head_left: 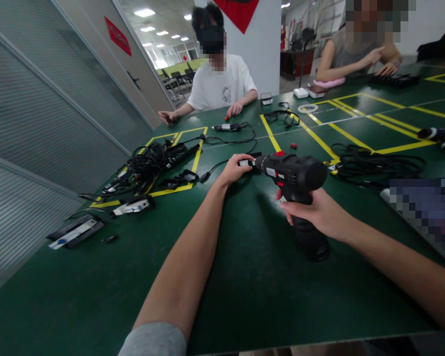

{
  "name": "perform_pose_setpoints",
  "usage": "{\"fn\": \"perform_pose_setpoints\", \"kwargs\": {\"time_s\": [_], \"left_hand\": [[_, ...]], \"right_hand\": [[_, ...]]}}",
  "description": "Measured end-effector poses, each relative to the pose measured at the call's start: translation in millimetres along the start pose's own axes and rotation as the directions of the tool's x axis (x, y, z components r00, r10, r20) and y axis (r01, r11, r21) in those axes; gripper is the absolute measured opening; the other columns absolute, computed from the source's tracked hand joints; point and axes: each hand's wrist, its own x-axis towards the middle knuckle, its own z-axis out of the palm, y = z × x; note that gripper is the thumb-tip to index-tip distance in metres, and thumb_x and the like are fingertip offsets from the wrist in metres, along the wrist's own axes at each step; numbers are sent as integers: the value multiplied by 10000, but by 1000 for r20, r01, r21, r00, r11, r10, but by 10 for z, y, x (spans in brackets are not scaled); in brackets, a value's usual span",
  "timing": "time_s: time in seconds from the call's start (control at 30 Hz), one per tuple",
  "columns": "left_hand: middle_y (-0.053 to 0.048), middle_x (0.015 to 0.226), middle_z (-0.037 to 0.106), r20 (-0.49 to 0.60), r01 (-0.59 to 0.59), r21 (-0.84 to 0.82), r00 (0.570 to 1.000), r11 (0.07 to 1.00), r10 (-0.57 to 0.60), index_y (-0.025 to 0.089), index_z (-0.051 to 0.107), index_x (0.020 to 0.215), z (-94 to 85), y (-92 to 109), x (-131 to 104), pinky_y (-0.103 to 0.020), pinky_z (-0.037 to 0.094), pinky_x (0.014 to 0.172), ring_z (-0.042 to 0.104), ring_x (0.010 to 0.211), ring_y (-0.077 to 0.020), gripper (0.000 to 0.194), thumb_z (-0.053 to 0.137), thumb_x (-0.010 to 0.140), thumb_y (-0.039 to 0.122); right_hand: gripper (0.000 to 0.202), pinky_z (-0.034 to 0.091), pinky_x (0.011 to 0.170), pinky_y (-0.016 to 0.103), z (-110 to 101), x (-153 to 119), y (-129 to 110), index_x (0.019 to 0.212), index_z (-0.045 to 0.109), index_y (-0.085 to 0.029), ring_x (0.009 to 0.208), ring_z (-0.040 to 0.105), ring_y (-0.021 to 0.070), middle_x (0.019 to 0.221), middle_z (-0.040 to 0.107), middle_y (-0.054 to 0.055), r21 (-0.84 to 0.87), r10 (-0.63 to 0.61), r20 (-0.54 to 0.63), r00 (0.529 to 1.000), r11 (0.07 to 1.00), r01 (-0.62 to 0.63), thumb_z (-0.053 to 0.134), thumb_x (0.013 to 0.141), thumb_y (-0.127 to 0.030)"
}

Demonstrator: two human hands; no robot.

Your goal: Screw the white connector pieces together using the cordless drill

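Note:
My right hand (311, 212) is wrapped round the grip of a black cordless drill (291, 173) with red buttons. The drill points left, and its bit end meets a small black casing with a pale label (245, 162) on the table. That casing is under the closed fingers of my left hand (235, 170), which partly hide it. A black cable with a plug (205, 176) runs out to the left of this hand. Whether the bit sits in a screw is too small to tell.
Tangled black cables (152, 158) lie at left, near opened black casings (76, 231). More coiled cable (378, 165) and a laptop-like device (426, 217) are at right. Yellow tape (272, 133) marks the green table (244, 296). Across sits a person in a white shirt (222, 84).

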Motion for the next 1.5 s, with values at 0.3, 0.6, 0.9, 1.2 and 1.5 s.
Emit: {"fn": "perform_pose_setpoints", "kwargs": {"time_s": [0.3,0.6,0.9,1.2,1.5], "left_hand": [[-28,1118,680,-21,-8,-13,1000,1000,8,230,716,1036,19,-40,8,-378,411,1066,568,1121,-223,337,680,702,258],[-24,1142,682,-20,8,-22,1000,1000,-8,243,718,1036,7,-42,7,-395,399,1089,566,1142,-231,343,684,695,249],[-32,1109,671,-26,23,-28,999,999,-23,230,716,1035,14,-39,3,-382,415,1061,568,1112,-221,346,681,691,244],[-23,1112,679,-22,23,-38,999,999,-23,231,714,1029,13,-32,6,-385,402,1068,560,1114,-223,335,682,695,241],[-24,1091,677,-24,8,-29,1000,1000,-8,219,713,1036,21,-49,6,-356,416,1037,566,1092,-210,346,674,692,230]], "right_hand": [[449,479,616,322,-26,-7,58,1175,545,-179,644,600,169,727,624,-6,0,-30,25,999,1000,30,731,797,-333],[441,525,704,380,16,-27,-72,1129,563,-179,746,674,224,836,673,40,-11,49,-16,999,999,-49,751,757,-324],[193,464,603,330,36,-1,-13,966,557,-185,614,592,172,675,604,-7,-75,-25,-13,1000,997,24,665,826,-262],[190,449,592,316,46,-4,-28,985,553,-186,611,587,164,675,609,-10,-98,-9,-28,1000,995,6,642,820,-218],[190,453,581,304,45,-2,-20,975,565,-165,595,586,158,665,604,-9,-67,-19,-36,999,998,17,649,812,-213]]}}
